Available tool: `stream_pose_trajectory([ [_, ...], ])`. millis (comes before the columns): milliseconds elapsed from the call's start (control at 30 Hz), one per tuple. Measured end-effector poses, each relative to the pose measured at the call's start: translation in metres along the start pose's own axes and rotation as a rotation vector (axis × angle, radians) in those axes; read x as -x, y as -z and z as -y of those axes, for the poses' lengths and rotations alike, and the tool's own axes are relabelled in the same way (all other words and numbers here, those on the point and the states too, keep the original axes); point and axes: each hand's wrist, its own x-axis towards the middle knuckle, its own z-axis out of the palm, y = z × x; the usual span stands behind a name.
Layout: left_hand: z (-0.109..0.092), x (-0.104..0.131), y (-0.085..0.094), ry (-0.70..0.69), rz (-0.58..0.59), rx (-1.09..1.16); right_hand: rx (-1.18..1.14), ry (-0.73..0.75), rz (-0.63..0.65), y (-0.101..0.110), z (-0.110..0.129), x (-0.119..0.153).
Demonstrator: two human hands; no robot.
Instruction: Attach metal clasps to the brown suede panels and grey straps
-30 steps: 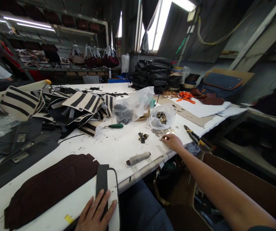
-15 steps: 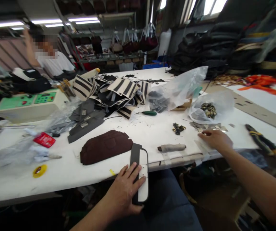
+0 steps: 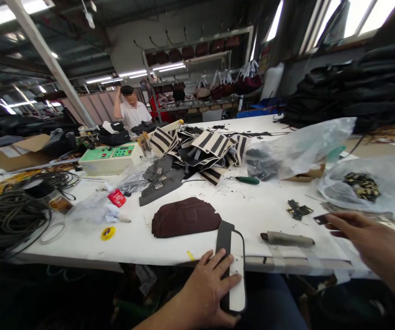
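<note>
My left hand lies over a rounded white panel with a dark edge and a grey strip. Its fingers are spread across the top, with the thumb at the near end. The panel juts past the table's front edge. My right hand pinches a small dark flat piece between thumb and fingers, just above the table. Left of it sits a little heap of dark and brassy metal parts. A cloth-wrapped tool lies between my hands. Beyond the panel rests a dark brown padded piece.
Striped pieces are piled mid-table beside a green-handled tool. A plastic bag of metal parts stands at right. Yellow tape, a control box and coiled cable are at left. A person is behind.
The view has swung left and up. My right hand has lifted from the thin metal pieces near the bag and moved left, with the small dark piece now showing in its fingers. My left hand stays on the panel.
</note>
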Motion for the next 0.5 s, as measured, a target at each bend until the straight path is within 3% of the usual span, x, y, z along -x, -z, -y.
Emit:
stream_pose_trajectory([
  [100,-0.005,-0.001,0.002,0.029,0.010,0.021,-0.314,-0.168,0.295,-0.048,0.060,0.083],
  [200,-0.007,-0.003,0.001,0.077,0.017,0.014,-0.465,-0.189,0.598,-0.096,0.091,0.144],
  [333,-0.006,-0.003,0.000,0.061,0.024,0.009,-0.508,-0.204,0.656,-0.129,0.092,0.174],
  [500,-0.004,-0.001,0.000,0.019,0.018,-0.006,-0.348,-0.107,0.604,-0.132,0.089,0.176],
])
